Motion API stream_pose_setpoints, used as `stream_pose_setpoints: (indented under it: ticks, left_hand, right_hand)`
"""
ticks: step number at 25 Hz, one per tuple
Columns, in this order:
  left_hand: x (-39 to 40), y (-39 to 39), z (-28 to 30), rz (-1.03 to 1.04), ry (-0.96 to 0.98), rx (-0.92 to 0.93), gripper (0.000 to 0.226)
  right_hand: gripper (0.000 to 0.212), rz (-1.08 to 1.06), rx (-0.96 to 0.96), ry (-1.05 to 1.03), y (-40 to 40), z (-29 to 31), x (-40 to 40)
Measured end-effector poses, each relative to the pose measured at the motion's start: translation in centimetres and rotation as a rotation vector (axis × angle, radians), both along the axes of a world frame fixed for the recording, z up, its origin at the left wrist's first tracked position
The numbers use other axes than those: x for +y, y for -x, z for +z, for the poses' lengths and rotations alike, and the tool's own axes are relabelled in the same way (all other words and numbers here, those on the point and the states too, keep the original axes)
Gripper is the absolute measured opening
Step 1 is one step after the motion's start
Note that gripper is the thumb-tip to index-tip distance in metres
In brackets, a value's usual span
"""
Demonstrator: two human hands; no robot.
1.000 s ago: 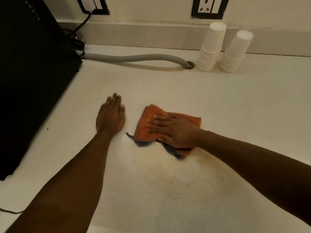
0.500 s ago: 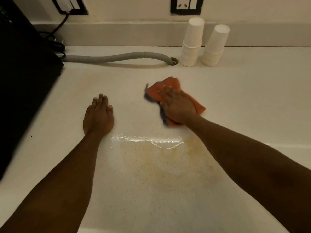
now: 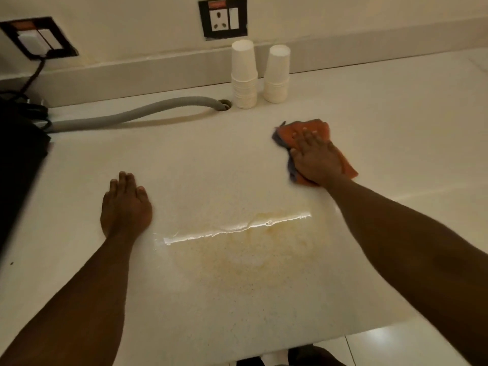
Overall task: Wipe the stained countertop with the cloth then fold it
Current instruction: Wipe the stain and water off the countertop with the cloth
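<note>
An orange cloth [image 3: 314, 127] with a dark blue underside lies bunched on the white countertop [image 3: 200, 165], right of centre and just in front of the paper cups. My right hand [image 3: 313, 158] presses flat on top of it, fingers spread and pointing away from me. My left hand [image 3: 125, 206] rests palm down on the bare counter to the left, holding nothing. A yellowish-brown stain [image 3: 248, 262] spreads over the counter between my forearms, with a shiny wet streak [image 3: 235, 228] along its far edge.
Two stacks of white paper cups [image 3: 244, 75] [image 3: 276, 73] stand by the back wall. A grey corrugated hose [image 3: 132, 114] runs left from a hole in the counter toward a black appliance [image 3: 18, 165]. Wall sockets sit above. The counter's front edge is at the bottom right.
My right hand has slid the cloth away from the stain, up and to the right toward the cups, leaving a wet streak. My left hand stayed flat in place.
</note>
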State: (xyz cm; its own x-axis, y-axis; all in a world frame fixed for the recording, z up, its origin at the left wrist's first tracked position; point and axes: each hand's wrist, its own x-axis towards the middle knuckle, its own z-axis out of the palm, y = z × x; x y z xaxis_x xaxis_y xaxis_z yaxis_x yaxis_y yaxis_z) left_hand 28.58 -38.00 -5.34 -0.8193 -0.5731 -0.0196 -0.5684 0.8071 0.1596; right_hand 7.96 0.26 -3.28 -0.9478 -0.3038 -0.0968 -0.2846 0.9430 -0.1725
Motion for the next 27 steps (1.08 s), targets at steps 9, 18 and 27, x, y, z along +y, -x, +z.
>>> stream_pose_setpoints:
  ticks: [9, 18, 27]
  left_hand:
    - [-0.1, 0.0, 0.3, -0.007, -0.031, -0.014, 0.057]
    - [0.0, 0.3, -0.2, -0.028, 0.016, -0.003, 0.056]
    - [-0.2, 0.1, -0.2, -0.025, -0.009, 0.007, 0.056]
  right_hand:
    - [0.062, 0.362, 0.079, 0.031, -10.0, -0.2, 3.2]
    - [0.054, -0.178, 0.050, 0.051, -5.3, -0.3, 3.6]
    - [0.060, -0.065, 0.094, 0.016, -10.8, -0.9, 11.6]
